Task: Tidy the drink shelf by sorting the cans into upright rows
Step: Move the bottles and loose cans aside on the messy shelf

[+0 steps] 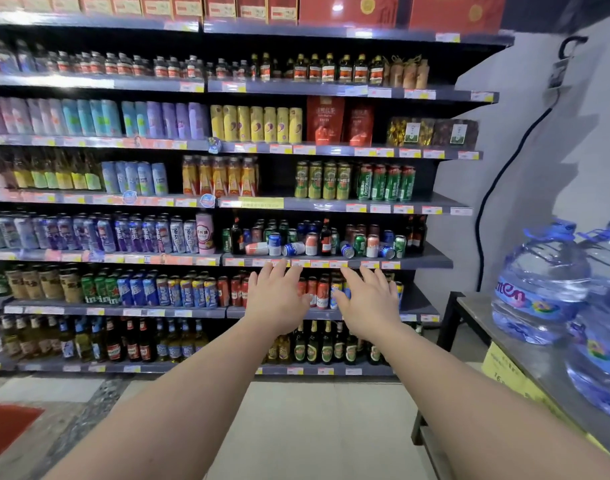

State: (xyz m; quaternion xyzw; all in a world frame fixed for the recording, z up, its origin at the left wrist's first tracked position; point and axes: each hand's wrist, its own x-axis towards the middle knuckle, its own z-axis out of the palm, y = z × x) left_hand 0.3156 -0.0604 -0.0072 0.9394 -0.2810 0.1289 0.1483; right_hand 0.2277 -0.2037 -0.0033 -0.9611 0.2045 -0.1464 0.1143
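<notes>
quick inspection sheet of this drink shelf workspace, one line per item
surface: grey metal shelf with price tags, mid-height in the rack.
job's things: small mixed drink cans; a pink-and-white can and blue cans lie on their sides, a green can stands upright.
clutter: dark glass bottles stand among the cans.
grippers: left hand and right hand open, empty, below the shelf edge.
cables: black cable hangs down the white wall.
surroundings: large clear water jugs on a side table.

Both hands, L hand [277,299] & R hand [369,301], open, empty, below messy can shelf [431,259].
</notes>
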